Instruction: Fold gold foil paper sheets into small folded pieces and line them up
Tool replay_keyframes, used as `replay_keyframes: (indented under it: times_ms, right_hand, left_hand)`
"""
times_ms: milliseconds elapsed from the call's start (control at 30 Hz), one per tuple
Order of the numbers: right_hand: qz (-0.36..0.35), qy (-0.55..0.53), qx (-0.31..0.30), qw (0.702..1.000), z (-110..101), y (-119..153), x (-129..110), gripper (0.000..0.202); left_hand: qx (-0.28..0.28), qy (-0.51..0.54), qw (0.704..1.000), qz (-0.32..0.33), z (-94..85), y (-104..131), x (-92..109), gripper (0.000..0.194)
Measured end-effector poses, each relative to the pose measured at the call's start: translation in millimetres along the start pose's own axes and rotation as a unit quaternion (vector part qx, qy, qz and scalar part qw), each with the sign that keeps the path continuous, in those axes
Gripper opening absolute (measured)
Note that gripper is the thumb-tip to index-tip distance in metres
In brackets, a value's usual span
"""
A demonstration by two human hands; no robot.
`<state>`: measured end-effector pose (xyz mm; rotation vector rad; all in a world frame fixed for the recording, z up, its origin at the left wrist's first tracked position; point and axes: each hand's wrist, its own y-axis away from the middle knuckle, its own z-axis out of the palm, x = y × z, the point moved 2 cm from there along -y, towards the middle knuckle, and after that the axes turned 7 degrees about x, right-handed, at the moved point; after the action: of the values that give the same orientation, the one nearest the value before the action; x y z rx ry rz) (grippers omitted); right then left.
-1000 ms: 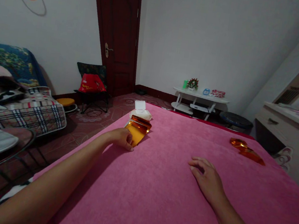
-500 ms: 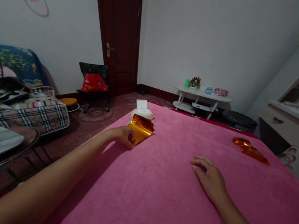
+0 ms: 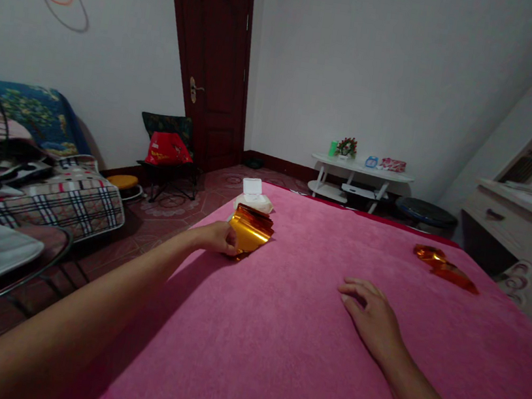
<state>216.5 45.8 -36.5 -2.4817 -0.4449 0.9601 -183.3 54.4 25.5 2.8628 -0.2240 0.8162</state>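
Left hand [image 3: 216,237] has shifted slightly farther out. Its fingers [image 3: 231,242] curl against the left edge of gold foil [image 3: 252,232] on the pink bench [image 3: 277,333]; can't tell whether pinched. Seems a foil-handling step. Right hand [image 3: 377,321] released, empty. Open-lidded pack [image 3: 262,205] behind foil, contents hidden.

The gold sheets [image 3: 252,230] on the left are very shiny and smooth, like foil. The orange sheet [image 3: 453,274] on the right is shiny too, and looks like crinkly thin plastic. The pink cover [image 3: 300,310] is soft, fuzzy cloth with no shine. The far door [image 3: 221,61] looks like smooth, dark wood, and its handle [image 3: 193,90] looks like shiny metal.
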Motion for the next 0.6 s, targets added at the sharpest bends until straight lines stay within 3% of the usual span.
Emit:
replay_keyframes:
  times_ms: [200, 600]
  right_hand:
    - [-0.005, 0.003, 0.0, 1.0, -1.4, -0.1, -3.1, 0.02]
    - [-0.001, 0.003, 0.0, 1.0, -1.2, -0.6, -1.9, 0.02]
  left_hand:
    - [0.0, 0.048, 0.999, 0.009, -3.3, 5.5, -8.6, 0.036]
    - [0.047, 0.065, 0.996, -0.029, -4.2, 8.3, -8.1, 0.029]
